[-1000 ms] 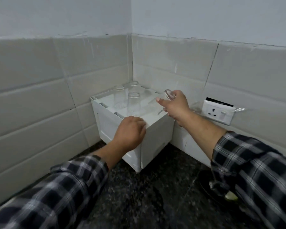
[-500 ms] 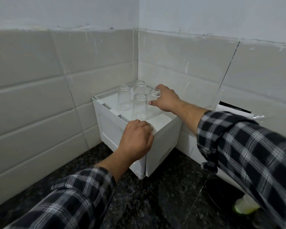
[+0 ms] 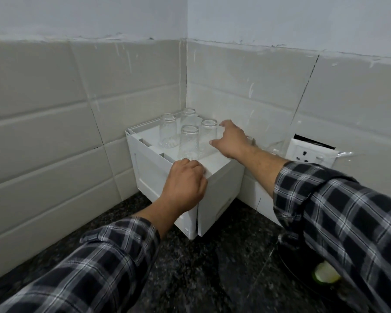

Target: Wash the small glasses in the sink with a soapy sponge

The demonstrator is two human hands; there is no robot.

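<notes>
Several small clear glasses stand upside down on top of a white box (image 3: 215, 193) in the tiled corner. The nearest glass (image 3: 189, 142) is in front, and the rightmost glass (image 3: 207, 132) stands just left of my right hand (image 3: 231, 141). That hand's thumb and forefinger are spread and straight, with their tips at this glass's side and rim. My left hand (image 3: 183, 186) rests on the box's near top corner, its fingers curled over the edge. No sink or sponge is in view.
The box sits on a dark speckled granite counter (image 3: 201, 267), pushed against grey tiled walls on two sides. A white wall socket (image 3: 309, 153) with loose plastic film is to the right. A dark round dish (image 3: 303, 276) holding a pale green object (image 3: 326, 273) lies at the lower right.
My right hand carried a glass leftward, set it upside down beside the others, and has now spread its fingers off it. My left hand stayed on the box's corner.
</notes>
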